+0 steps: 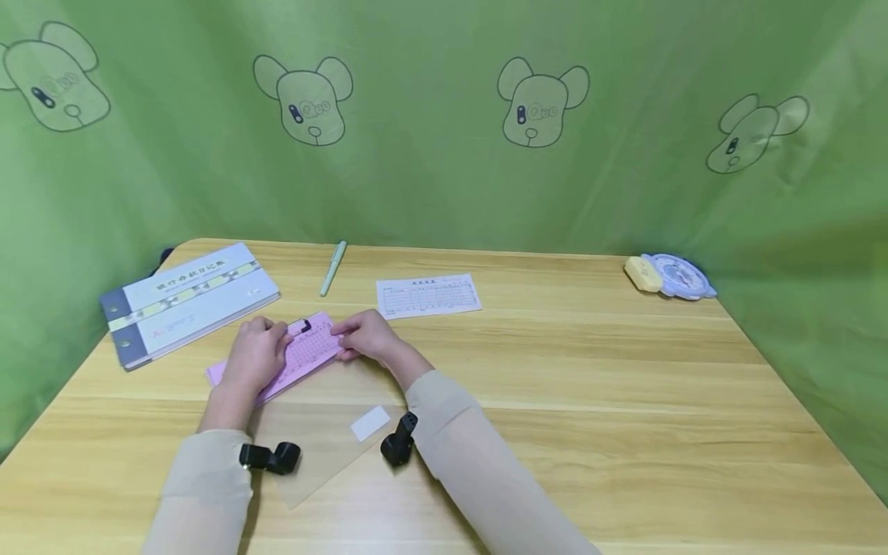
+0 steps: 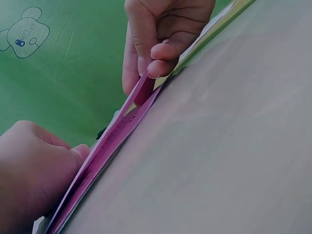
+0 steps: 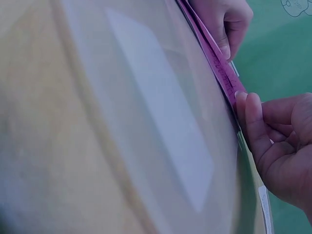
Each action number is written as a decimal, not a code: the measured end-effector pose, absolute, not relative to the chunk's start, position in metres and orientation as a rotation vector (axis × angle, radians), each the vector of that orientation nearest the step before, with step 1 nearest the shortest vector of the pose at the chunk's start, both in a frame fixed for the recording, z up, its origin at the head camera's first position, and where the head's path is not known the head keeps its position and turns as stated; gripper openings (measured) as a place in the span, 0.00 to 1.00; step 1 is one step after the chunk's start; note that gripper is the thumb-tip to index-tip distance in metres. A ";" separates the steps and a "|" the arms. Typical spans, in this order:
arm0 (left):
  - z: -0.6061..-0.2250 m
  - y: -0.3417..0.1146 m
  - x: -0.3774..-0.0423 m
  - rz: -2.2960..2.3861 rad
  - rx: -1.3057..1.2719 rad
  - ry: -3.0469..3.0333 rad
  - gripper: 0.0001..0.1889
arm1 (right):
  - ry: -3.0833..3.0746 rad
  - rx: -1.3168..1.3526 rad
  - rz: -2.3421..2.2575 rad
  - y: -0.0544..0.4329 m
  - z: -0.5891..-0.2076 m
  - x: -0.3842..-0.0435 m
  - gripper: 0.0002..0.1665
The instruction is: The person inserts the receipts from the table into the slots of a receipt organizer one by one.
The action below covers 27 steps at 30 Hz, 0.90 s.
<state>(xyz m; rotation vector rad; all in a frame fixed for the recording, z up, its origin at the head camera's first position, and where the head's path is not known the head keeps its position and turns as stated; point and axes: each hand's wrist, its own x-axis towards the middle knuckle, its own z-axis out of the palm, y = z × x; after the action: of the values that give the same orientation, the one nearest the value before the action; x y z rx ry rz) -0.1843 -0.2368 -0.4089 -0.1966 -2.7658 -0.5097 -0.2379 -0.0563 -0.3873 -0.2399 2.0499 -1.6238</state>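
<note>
A pink stack of printed forms (image 1: 310, 353) lies at a slant on the left part of the table. My left hand (image 1: 257, 354) holds its far edge, thumb on top, beside a small clip with a black end (image 1: 304, 327). At the right end, my right hand (image 1: 371, 335) pinches the paper between thumb and fingers. The left wrist view shows the pink sheets (image 2: 124, 124) parted there, the upper one raised. Below my hands lies a clear plastic sheet (image 1: 312, 455) bearing a white label (image 1: 370, 423).
A grey and white account book (image 1: 194, 304) lies to the left. Behind are a green pen (image 1: 334, 268) and a white printed slip (image 1: 428, 296). A yellow and blue object (image 1: 669, 276) sits at the far right corner. Green curtain (image 1: 444, 200) surrounds the table.
</note>
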 end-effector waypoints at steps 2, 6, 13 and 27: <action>-0.409 -0.237 -0.184 -0.510 -0.195 -2.763 0.12 | 2.059 -0.250 -1.619 -0.057 -0.386 -0.238 0.16; -0.409 -0.237 -0.184 -0.509 -0.189 -2.754 0.13 | 2.071 -0.279 -1.604 -0.056 -0.386 -0.238 0.16; -0.410 -0.237 -0.183 -0.513 -0.167 -2.753 0.16 | 2.040 -0.321 -1.645 -0.049 -0.392 -0.233 0.16; -0.409 -0.235 -0.183 -0.559 -0.133 -2.756 0.17 | 2.104 -0.350 -1.626 0.001 -0.384 -0.237 0.19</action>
<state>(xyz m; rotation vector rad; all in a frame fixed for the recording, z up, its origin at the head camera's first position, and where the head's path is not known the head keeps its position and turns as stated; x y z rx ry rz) -0.1826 -0.2355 -0.4093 -0.1327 -2.7564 -0.5586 -0.2369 0.0006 -0.3840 -0.3501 2.1038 -1.6264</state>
